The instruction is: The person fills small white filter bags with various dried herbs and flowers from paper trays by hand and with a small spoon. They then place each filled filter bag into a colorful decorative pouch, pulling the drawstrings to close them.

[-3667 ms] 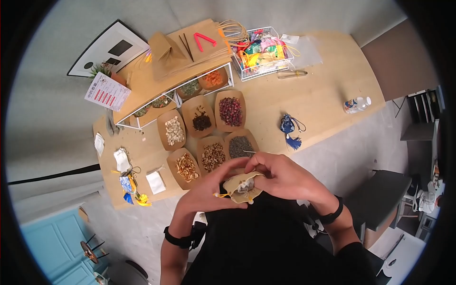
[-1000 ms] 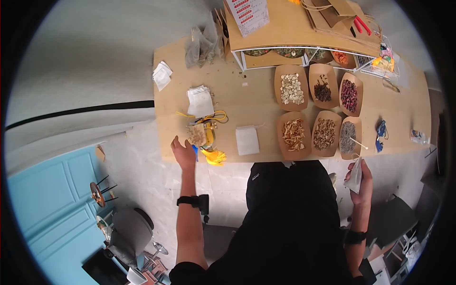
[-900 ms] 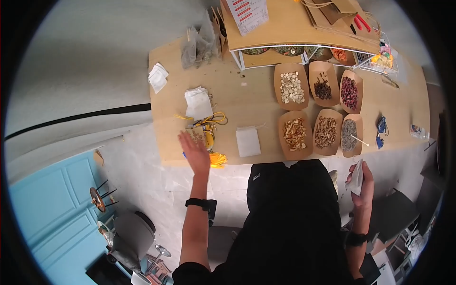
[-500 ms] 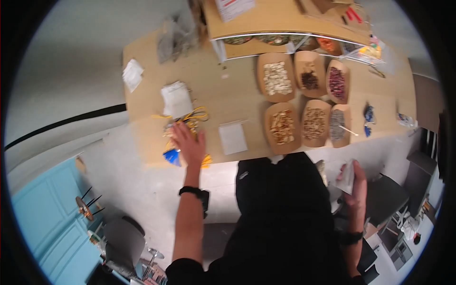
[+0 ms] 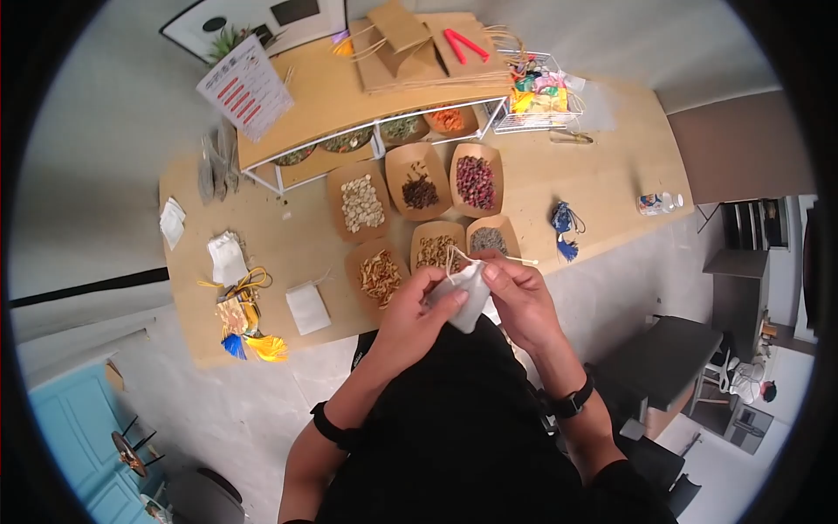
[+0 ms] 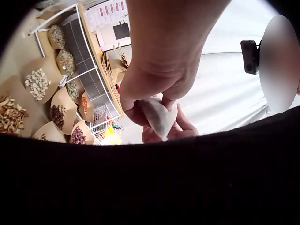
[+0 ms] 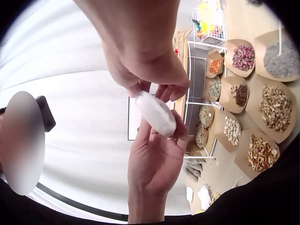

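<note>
A small white drawstring pouch point(image 5: 469, 303), filled and bulging, is held up in front of the body over the table's near edge. Its thin cord stands up in a loop above the mouth. My left hand point(image 5: 413, 316) grips the pouch's side, thumb across its front. At the top corner, my right hand point(image 5: 522, 301) pinches the mouth with thumb and fingers. The left wrist view shows the rounded pouch point(image 6: 159, 116) between both hands. From the right wrist, the pouch point(image 7: 157, 115) appears over the left palm, its contents hidden.
Paper trays of dried herbs, among them a rosebud tray point(image 5: 476, 182), stand beyond the hands. At left lie a beige sachet point(image 5: 234, 316) with tassels and a flat white pouch point(image 5: 308, 307). A blue sachet point(image 5: 566, 223) and a bottle point(image 5: 659, 203) lie right.
My left hand has come away from the tasselled sachets at the left and joined my right hand at the white pouch. The pouch has risen towards the middle; the head view has swung right.
</note>
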The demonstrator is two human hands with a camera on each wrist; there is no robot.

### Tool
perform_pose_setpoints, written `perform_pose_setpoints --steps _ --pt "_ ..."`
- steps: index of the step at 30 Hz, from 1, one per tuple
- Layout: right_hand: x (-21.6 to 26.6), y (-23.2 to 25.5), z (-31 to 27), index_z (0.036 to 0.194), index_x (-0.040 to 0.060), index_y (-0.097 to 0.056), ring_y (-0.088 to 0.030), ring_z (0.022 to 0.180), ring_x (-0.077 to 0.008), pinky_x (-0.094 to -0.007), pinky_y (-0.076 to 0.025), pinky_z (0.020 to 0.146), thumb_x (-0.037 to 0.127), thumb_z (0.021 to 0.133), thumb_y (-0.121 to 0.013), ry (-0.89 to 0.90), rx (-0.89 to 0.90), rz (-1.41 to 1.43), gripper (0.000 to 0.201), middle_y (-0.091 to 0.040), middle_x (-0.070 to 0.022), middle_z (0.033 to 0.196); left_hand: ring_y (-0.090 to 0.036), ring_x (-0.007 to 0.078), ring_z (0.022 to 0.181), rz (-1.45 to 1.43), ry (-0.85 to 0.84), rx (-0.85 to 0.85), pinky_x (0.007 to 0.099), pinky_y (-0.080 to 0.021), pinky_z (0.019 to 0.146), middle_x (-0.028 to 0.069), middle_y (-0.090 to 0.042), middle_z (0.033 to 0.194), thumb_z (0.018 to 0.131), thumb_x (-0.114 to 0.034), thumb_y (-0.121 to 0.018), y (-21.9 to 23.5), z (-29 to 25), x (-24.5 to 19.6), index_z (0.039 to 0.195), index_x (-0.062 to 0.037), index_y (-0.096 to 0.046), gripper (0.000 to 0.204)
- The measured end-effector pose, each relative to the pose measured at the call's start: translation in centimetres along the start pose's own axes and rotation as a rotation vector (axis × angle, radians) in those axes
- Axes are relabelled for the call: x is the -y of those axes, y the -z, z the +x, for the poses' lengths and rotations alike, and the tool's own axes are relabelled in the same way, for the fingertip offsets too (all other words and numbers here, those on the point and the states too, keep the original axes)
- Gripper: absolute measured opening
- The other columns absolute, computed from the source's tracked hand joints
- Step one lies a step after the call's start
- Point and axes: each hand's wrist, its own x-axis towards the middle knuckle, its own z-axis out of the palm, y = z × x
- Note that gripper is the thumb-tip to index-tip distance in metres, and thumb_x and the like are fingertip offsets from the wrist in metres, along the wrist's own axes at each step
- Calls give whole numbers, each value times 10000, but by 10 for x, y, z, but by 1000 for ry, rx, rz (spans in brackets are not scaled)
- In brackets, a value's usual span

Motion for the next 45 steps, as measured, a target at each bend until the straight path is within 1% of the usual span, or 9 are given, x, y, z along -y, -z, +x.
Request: perform_pose_setpoints --steps 3,9,14,17,24,26,28,38,45 --pt "15 22 -1 1061 -24 -670 -582 965 -130 -275 -459 883 141 959 -608 18 -54 -85 204 -623 -49 1092 -543 51 788 130 29 -147 219 -464 715 -18 -590 843 898 -132 -688 -18 15 6 1019 -9 -607 191" --pt "31 61 2 943 -14 -660 -578 757 -92 -251 -479 679 81 906 -666 114 -17 -534 102 -635 -4 895 -571 68 843 97 -53 -188 227 -473 757 0 -617 913 902 -89 -670 -55 27 13 1049 -13 -605 178" --pt "56 70 0 916 -10 -667 -599 682 -180 -301 -474 623 44 874 -672 330 176 -770 69 -617 -90 790 -593 96 933 122 -79 -252 246 -483 825 56 -639 1033 918 -49 -634 -68 30 8 1016 -2 -628 109" --pt "55 85 1 902 -17 -670 -609 702 -224 -320 -470 603 26 856 -678 503 86 -820 64 -610 -105 776 -606 119 968 192 -109 -243 256 -487 847 89 -649 1064 922 -28 -619 -55 31 6 988 9 -640 79" --pt "76 83 -7 981 7 -682 -617 770 -254 -336 -508 679 48 821 -719 452 61 -835 170 -603 -130 990 -626 166 962 257 -229 -166 278 -493 835 100 -669 1013 909 -7 -621 -54 37 2 960 17 -659 68" --pt "94 82 -10 1036 37 -681 -611 862 -260 -343 -518 728 60 774 -759 697 165 -1034 275 -561 -129 1095 -628 171 960 299 -241 -154 280 -493 832 99 -668 1014 901 -7 -631 -56 40 -1 951 14 -669 67" --pt "102 79 -10 1042 51 -676 -581 974 -275 -362 -497 784 77 732 -789 704 225 -1080 331 -539 -119 1113 -630 170 948 325 -235 -164 275 -492 822 97 -669 1013 886 -11 -649 -58 41 -3 937 3 -689 67" --pt "87 84 2 870 51 -638 -560 861 -259 -357 -431 762 110 729 -728 627 476 -1465 178 -556 -95 904 -634 174 926 413 -247 -98 284 -504 797 100 -655 1025 848 0 -683 -56 35 -2 933 -5 -715 90" --pt "102 71 -6 789 42 -627 -556 801 -199 -312 -428 749 101 711 -616 750 636 -1667 98 -546 -45 767 -582 275 1045 1004 -472 -30 380 -470 868 93 -585 1127 754 -91 -769 -67 25 -36 1062 -88 -672 323"
